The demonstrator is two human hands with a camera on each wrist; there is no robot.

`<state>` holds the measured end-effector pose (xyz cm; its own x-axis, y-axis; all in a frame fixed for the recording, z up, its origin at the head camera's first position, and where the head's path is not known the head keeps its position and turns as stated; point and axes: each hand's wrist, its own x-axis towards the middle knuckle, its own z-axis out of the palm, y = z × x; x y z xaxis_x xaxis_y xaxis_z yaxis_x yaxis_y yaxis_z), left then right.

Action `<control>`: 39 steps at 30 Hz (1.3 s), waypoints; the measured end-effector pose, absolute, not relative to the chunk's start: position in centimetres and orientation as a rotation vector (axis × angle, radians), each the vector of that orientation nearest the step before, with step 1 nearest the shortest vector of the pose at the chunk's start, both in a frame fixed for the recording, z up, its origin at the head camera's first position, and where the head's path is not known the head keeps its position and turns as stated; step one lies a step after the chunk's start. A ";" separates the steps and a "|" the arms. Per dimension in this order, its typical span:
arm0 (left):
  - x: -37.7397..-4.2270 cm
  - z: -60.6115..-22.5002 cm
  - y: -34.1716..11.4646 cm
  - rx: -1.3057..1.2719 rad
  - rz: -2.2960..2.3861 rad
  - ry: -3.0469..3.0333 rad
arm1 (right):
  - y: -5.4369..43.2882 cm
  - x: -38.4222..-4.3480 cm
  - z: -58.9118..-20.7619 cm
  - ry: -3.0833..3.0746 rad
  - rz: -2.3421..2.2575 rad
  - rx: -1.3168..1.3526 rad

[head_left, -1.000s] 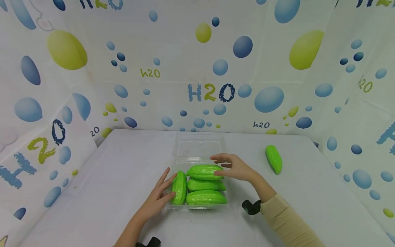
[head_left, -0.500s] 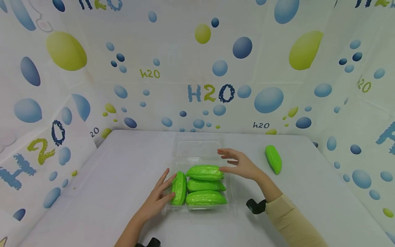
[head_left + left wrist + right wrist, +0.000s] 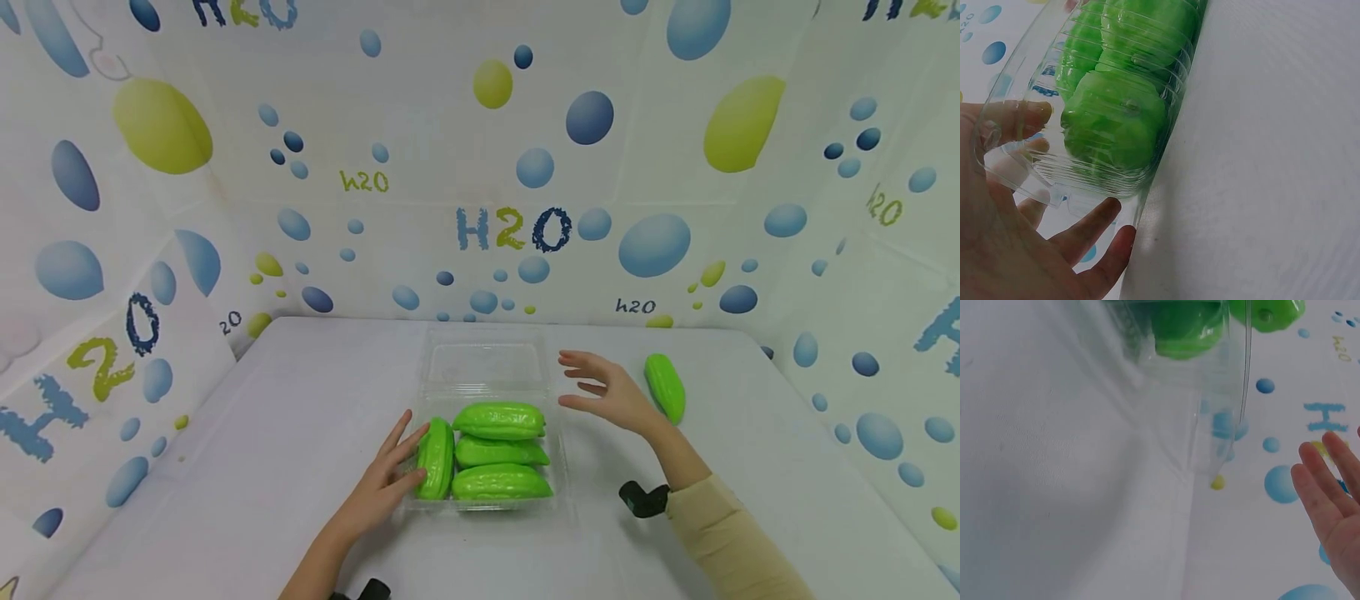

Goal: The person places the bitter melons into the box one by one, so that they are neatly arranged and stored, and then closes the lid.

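A clear plastic clamshell box [image 3: 560, 479] stands mid-table with its lid [image 3: 483, 362] folded back. Several glossy green, ridged, banana-like toy fruits lie in it: one upright fruit [image 3: 435, 458] at the left and three stacked crosswise, among them the far fruit [image 3: 498, 420]. My left hand [image 3: 384, 482] rests at the box's left side, fingers spread; the left wrist view has its fingertips [image 3: 1107, 209] by the clear wall. In the air right of the box is my right hand [image 3: 613, 400], fingers extended, holding nothing. Another such green fruit [image 3: 665, 387] lies beyond it on the table.
The white table [image 3: 247, 467] is bounded at the back and sides by a white patterned cloth [image 3: 420, 125] with blue and green drops. Black wrist devices show below both hands, such as the right one [image 3: 643, 500].
My right hand has moved away from the far fruit in the box, rightward toward the loose fruit. The left hand has stayed at the box.
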<state>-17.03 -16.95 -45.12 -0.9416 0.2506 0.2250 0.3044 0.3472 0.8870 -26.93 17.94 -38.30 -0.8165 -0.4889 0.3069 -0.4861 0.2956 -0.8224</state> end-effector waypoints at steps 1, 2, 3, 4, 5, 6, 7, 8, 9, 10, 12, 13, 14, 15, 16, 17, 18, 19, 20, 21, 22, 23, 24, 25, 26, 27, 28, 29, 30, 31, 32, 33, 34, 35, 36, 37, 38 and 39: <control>-17.0 -45.1 -17.0 -0.522 -1.689 -2.538 | 18.2 -27.0 -38.4 2.535 -1.607 -0.938; -17.0 -45.1 -17.0 -0.522 -1.693 -2.537 | 18.4 -27.1 -38.4 2.546 -1.610 -0.922; -17.0 -45.1 -17.0 -0.523 -1.698 -2.535 | 18.7 -27.1 -38.4 2.558 -1.614 -0.904; -17.0 -45.1 -17.0 -0.523 -1.700 -2.535 | 18.9 -27.1 -38.5 2.572 -1.615 -0.888; -17.0 -45.1 -17.0 -0.521 -1.701 -2.535 | 19.2 -27.1 -38.5 2.583 -1.617 -0.871; -16.9 -45.1 -17.0 -0.520 -1.703 -2.534 | 19.4 -27.2 -38.5 2.591 -1.623 -0.852; -16.9 -45.1 -17.0 -0.520 -1.703 -2.534 | 19.6 -27.2 -38.5 2.603 -1.623 -0.833; -16.9 -45.1 -17.0 -0.519 -1.702 -2.534 | 19.9 -27.2 -38.6 2.617 -1.620 -0.813; -16.9 -45.1 -17.0 -0.517 -1.701 -2.535 | 20.1 -27.3 -38.7 2.627 -1.618 -0.796; -16.9 -45.1 -17.0 -0.516 -1.700 -2.536 | 20.4 -27.3 -38.8 2.633 -1.621 -0.782; -16.9 -45.1 -17.0 -0.517 -1.699 -2.536 | 20.6 -27.1 -38.6 2.655 -1.618 -0.749; -17.0 -45.1 -17.0 -0.519 -1.697 -2.536 | 20.7 -26.8 -38.3 2.661 -1.619 -0.728; -17.0 -45.1 -17.0 -0.519 -1.698 -2.535 | 20.9 -26.7 -38.3 2.671 -1.619 -0.711; -17.0 -45.1 -17.0 -0.520 -1.699 -2.535 | 21.0 -26.7 -38.2 2.682 -1.620 -0.696; -17.0 -45.1 -17.0 -0.520 -1.700 -2.534 | 21.2 -26.6 -38.2 2.697 -1.615 -0.680; -17.0 -45.1 -17.0 -0.521 -1.700 -2.535 | 21.3 -26.6 -38.1 2.714 -1.604 -0.668; -17.0 -45.1 -17.0 -0.524 -1.701 -2.534 | 21.6 -26.6 -38.0 2.726 -1.600 -0.658; -17.0 -45.1 -17.0 -0.520 -1.701 -2.536 | 21.9 -26.9 -38.4 2.741 -1.595 -0.650; -17.0 -45.1 -17.0 -0.519 -1.704 -2.537 | 22.3 -27.2 -38.8 2.762 -1.585 -0.646; -17.0 -45.1 -17.0 -0.520 -1.704 -2.538 | 22.6 -27.3 -38.9 2.785 -1.572 -0.638; -17.0 -45.1 -17.0 -0.522 -1.704 -2.539 | 22.8 -27.4 -39.0 2.807 -1.559 -0.627; -17.0 -45.1 -17.0 -0.523 -1.703 -2.540 | 23.1 -27.4 -39.1 2.829 -1.546 -0.614; -17.0 -45.1 -17.0 -0.523 -1.703 -2.540 | 23.3 -27.5 -39.3 2.853 -1.535 -0.596; -17.0 -45.1 -17.0 -0.522 -1.702 -2.540 | 23.5 -27.6 -39.3 2.875 -1.524 -0.576; -16.9 -45.1 -17.0 -0.524 -1.702 -2.539 | 23.8 -27.6 -39.4 2.896 -1.513 -0.550; -16.9 -45.1 -17.0 -0.523 -1.702 -2.538 | 24.0 -27.7 -39.5 2.914 -1.501 -0.526; -16.9 -45.1 -17.0 -0.522 -1.702 -2.536 | 24.2 -27.8 -39.6 2.927 -1.491 -0.497; -16.9 -45.1 -17.0 -0.521 -1.703 -2.534 | 24.4 -27.9 -39.8 2.937 -1.484 -0.468; -17.0 -45.1 -17.0 -0.521 -1.704 -2.533 | 24.6 -28.0 -39.9 2.943 -1.482 -0.441; -17.0 -45.1 -17.0 -0.523 -1.705 -2.532 | 24.8 -28.1 -40.0 2.948 -1.482 -0.414; -17.0 -45.2 -17.1 -0.525 -1.705 -2.530 | 25.0 -28.2 -40.1 2.953 -1.478 -0.390; -17.0 -45.2 -17.1 -0.526 -1.706 -2.530 | 25.2 -28.3 -40.2 2.957 -1.476 -0.370; -17.0 -45.2 -17.1 -0.529 -1.707 -2.529 | 25.3 -28.3 -40.3 2.965 -1.475 -0.353; -17.0 -45.2 -17.1 -0.530 -1.706 -2.530 | 25.5 -28.3 -40.3 2.973 -1.475 -0.341; -17.0 -45.3 -17.1 -0.534 -1.707 -2.530 | 25.6 -28.3 -40.4 2.985 -1.473 -0.334; -17.0 -45.3 -17.1 -0.533 -1.707 -2.530 | 25.7 -28.3 -40.5 3.000 -1.471 -0.324; -17.0 -45.3 -17.1 -0.533 -1.706 -2.530 | 25.9 -28.3 -40.5 3.017 -1.462 -0.315; -17.0 -45.3 -17.1 -0.531 -1.704 -2.530 | 26.0 -28.3 -40.6 3.032 -1.459 -0.305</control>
<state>-17.02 -17.08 -45.31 -0.9401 0.2554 0.2256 0.3050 0.3357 0.8912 -28.28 26.04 -40.61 -0.9560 -0.0581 0.2877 -0.2611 0.6160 -0.7432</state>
